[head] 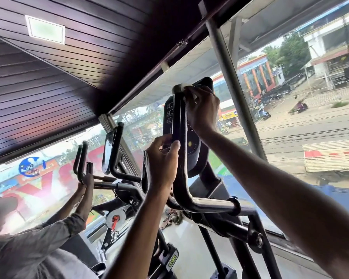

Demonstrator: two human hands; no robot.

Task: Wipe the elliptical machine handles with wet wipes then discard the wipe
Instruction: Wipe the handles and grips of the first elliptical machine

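Note:
A black curved elliptical handle (179,121) rises in the middle of the head view, in front of the machine's dark console (195,150). My right hand (203,109) holds a white wet wipe (184,87) against the handle's top end, fingers curled round it. Lower down, my left hand (163,160) grips the same handle at its middle, thumb on one side and fingers on the other. Most of the wipe is hidden under my right fingers.
Another person (38,238) at the lower left reaches up to the handles of a neighbouring machine (83,158). A large window (290,117) with a slanted steel post (230,77) runs close behind the console. The machine's frame bars (220,208) cross below my hands.

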